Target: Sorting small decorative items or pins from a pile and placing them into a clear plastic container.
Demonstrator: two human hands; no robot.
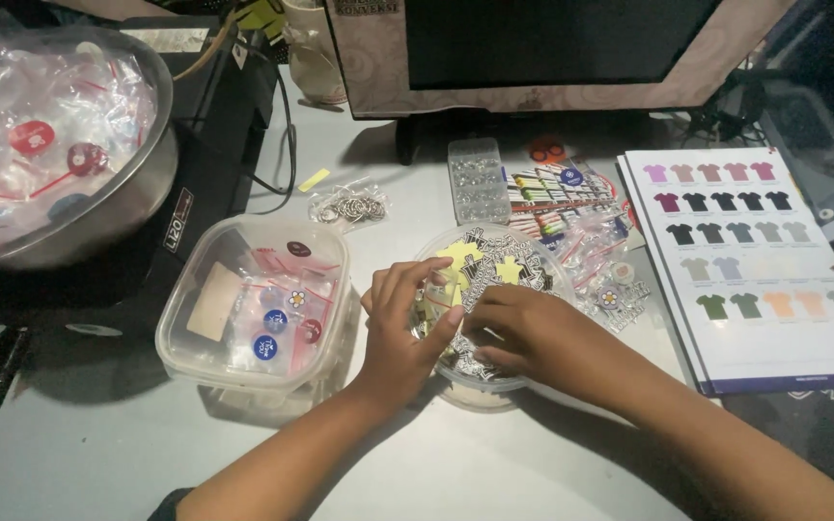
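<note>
Two hands work in the round tub [533, 253]: left hand [400, 328] pinches a small bag [433, 304]; right hand [523, 333], at 3 o'clock, grip hidden.

A dark, unlit monitor screen [552, 39] in a pale patterned frame stands at the back of the table; right of it lies a white colour chart [750, 265] printed with rows of small shirt shapes, purple through greys to green and orange. At left, a steel bowl [152, 178] holds clear zip bags [36, 145] with red seal lines and round red labels, while a clear square tub [180, 318] holds bagged round blue and maroon badges [267, 333].
</note>
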